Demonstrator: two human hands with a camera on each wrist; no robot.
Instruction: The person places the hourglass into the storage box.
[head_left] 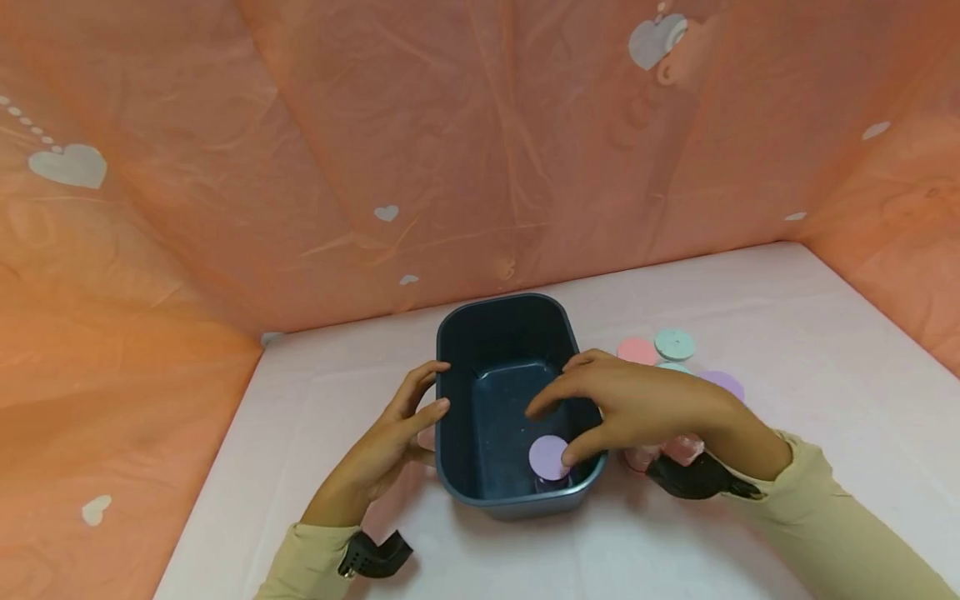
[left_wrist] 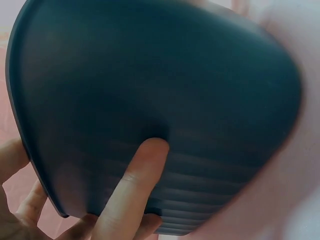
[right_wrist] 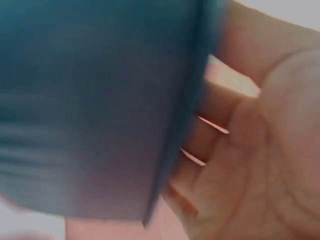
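From the head view I see my left hand (head_left: 390, 433) laid against the outer left wall of the dark blue bin (head_left: 517, 492); its fingers (head_left: 431, 410) are nearly straight, pressing on the wall and rim rather than wrapping round anything; the left wrist view confirms it, with one fingertip (left_wrist: 150, 150) flat on the ribbed outside of the bin (left_wrist: 165, 90).

My right hand (head_left: 637, 404) reaches over the right rim and hangs above the inside of the bin; its fingers (head_left: 551, 400) are spread and loosely bent, not clenched; the thumb tip sits right at the edge of a lilac disc (head_left: 549, 457), which lies low in the bin near its front wall; I cannot tell whether the thumb is just touching the disc or parted from it, but no other finger is on it, so I read the disc as released; the right wrist view is badly blurred and shows only the palm (right_wrist: 260, 165) beside the bin's wall (right_wrist: 100, 100).

The bin stands on the pale pink surface (head_left: 787, 333); just to its right, behind my right hand, lie more discs, a pink one (head_left: 636, 350), a mint one (head_left: 674, 343) and a purple one (head_left: 726, 383), close together; orange sheeting with white hearts (head_left: 70, 165) walls the surface in.
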